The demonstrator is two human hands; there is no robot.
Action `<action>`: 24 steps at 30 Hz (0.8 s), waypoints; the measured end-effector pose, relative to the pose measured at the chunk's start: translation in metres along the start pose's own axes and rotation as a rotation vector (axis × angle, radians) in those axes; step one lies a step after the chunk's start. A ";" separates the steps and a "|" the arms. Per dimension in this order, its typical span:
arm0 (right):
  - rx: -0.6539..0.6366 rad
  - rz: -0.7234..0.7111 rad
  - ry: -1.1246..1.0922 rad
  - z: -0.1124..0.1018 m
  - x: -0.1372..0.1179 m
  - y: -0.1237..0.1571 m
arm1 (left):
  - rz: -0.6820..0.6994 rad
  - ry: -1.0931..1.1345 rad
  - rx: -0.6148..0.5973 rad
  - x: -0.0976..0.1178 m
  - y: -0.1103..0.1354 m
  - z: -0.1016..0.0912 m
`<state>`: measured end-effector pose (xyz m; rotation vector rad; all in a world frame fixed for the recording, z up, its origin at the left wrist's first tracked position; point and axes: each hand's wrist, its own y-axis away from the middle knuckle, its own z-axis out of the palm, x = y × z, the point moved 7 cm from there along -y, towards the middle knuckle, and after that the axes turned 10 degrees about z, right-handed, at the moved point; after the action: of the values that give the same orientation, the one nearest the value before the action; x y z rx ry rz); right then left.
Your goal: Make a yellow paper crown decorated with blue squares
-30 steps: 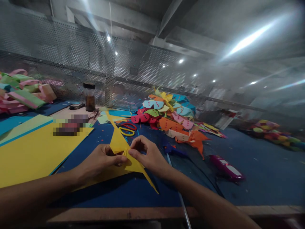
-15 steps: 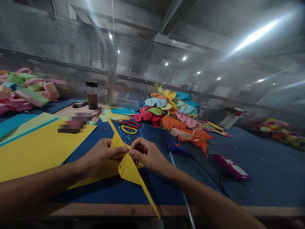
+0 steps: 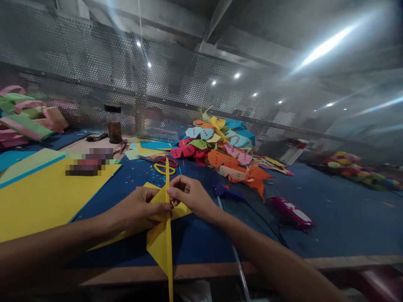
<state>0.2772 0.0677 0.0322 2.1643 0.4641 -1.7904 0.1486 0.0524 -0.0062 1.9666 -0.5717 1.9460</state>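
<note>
The folded yellow paper (image 3: 160, 241) is held above the near part of the blue table (image 3: 352, 226), its long narrow fold standing nearly upright in view and its lower end reaching past the table's front edge. The left hand (image 3: 138, 205) is clamped on it, thumb pressed on the near face, the other fingers mostly hidden behind. The right hand (image 3: 192, 197) pinches the fold just above, thumb and bent forefinger together at its edge. A loose yellow sheet (image 3: 181, 212) lies beneath both hands. Beyond are red-and-yellow-handled scissors (image 3: 165, 167) among paper specks, and a blue tool (image 3: 228, 192) with a dark cord. Right of it, a purple device (image 3: 292, 213) carries white patches; any marking there is too small to read. Behind lies a heap of dotted paper shapes (image 3: 225, 157). A dark-lidded jar (image 3: 114, 128) stands near a pixelated item (image 3: 90, 165), whose markings are obscured, on large yellow sheets (image 3: 40, 193).
</note>
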 end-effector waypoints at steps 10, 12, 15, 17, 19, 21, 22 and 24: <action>0.055 -0.054 0.055 -0.013 0.000 -0.004 | 0.011 0.045 0.100 0.008 -0.009 -0.002; 0.044 -0.045 0.058 -0.012 0.002 -0.004 | 0.035 0.068 0.108 0.009 -0.008 -0.003; 0.031 -0.033 0.049 -0.011 0.003 -0.005 | 0.049 0.077 0.106 0.012 -0.006 -0.003; 0.019 -0.026 0.043 -0.011 0.003 -0.005 | 0.040 0.068 0.100 0.013 -0.005 -0.002; 0.015 -0.025 0.049 -0.010 0.004 -0.005 | 0.032 0.067 0.101 0.013 -0.004 -0.001; 0.016 -0.028 0.060 -0.010 0.004 -0.005 | 0.039 0.067 0.103 0.013 -0.004 -0.001; 0.016 -0.031 0.063 -0.010 0.005 -0.005 | 0.046 0.064 0.104 0.013 -0.005 -0.001; 0.017 -0.037 0.071 -0.010 0.006 -0.005 | 0.057 0.063 0.107 0.011 -0.005 -0.002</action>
<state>0.2850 0.0767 0.0282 2.2509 0.5105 -1.7472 0.1498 0.0572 0.0052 1.9639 -0.5224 2.1062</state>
